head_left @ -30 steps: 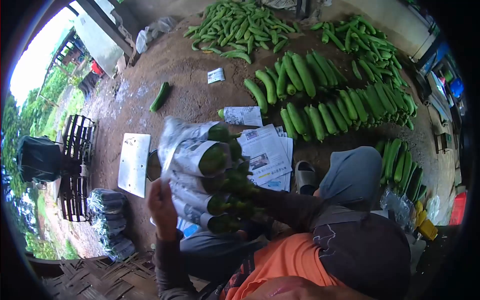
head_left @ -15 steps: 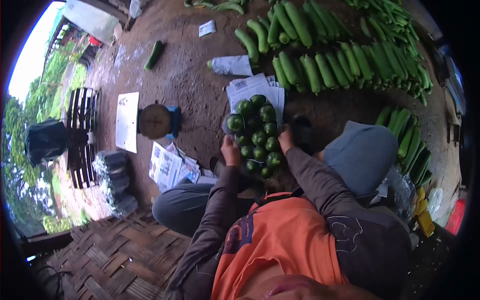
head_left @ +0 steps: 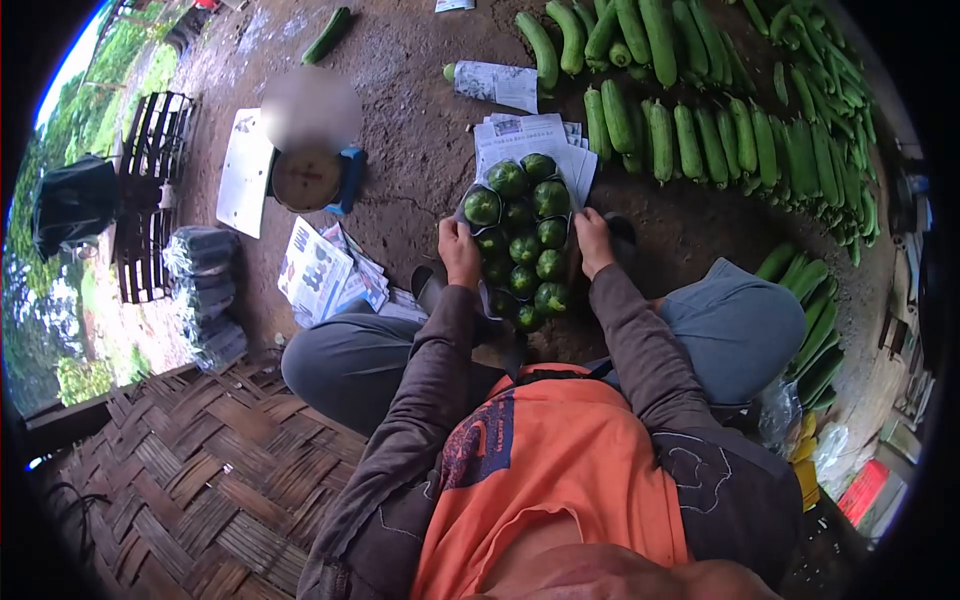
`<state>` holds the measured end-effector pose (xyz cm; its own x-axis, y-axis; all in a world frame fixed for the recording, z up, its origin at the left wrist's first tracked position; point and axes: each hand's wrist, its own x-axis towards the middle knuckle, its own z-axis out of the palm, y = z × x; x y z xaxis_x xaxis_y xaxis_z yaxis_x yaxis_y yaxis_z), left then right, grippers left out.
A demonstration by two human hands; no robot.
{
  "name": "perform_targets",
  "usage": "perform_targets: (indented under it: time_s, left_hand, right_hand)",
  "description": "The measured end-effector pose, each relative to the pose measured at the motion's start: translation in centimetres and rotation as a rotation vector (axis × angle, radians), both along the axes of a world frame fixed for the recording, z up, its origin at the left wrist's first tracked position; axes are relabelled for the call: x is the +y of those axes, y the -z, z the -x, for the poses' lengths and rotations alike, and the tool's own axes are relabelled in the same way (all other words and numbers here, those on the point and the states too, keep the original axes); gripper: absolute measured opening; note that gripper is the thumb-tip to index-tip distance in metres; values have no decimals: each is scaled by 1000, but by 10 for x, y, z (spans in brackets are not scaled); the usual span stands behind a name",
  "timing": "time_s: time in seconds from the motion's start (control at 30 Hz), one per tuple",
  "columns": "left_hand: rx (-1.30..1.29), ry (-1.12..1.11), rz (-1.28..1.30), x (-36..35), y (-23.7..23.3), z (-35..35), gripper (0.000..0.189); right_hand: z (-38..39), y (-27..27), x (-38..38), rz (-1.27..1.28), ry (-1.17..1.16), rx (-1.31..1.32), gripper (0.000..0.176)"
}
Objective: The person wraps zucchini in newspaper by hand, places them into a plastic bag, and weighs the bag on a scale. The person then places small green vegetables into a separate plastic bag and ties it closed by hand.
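While left hand (head_left: 460, 253) and right hand (head_left: 594, 242) clasp them, bundled gourds (head_left: 523, 248) stand ends upward.

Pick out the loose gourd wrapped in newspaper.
The wrapped gourd, beyond the held bundle and left of the gourd rows: it's mostly covered, while the others are bare.

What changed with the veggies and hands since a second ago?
The bundle of veggies went down and to the right, turning from tipped sideways to green ends up. The left hand now holds its left side, the right hand its right. The lone veggie and long green rows stayed put.
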<state>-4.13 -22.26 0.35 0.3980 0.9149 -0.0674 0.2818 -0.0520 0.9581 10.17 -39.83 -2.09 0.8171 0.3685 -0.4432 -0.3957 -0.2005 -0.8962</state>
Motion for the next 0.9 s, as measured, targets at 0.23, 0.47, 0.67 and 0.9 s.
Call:
perform_targets:
  time_s: [0.23,0.47,0.67,0.9]
  left_hand:
    - [-8,198,283,17,-48,-5,25]
    - [21,87,80,41,-106,21,35]
    - [706,283,-289,35,-96,48,37]
    - [-178,393,774,-3,-126,28,29]
  right_hand:
    - [1,-38,0,87,-65,-335,14]
    - [6,-64,-8,75,-27,-403,9]
    - [6,-66,-3,-123,57,-24,8]
    - [-3,-65,-15,-60,-92,-70,10]
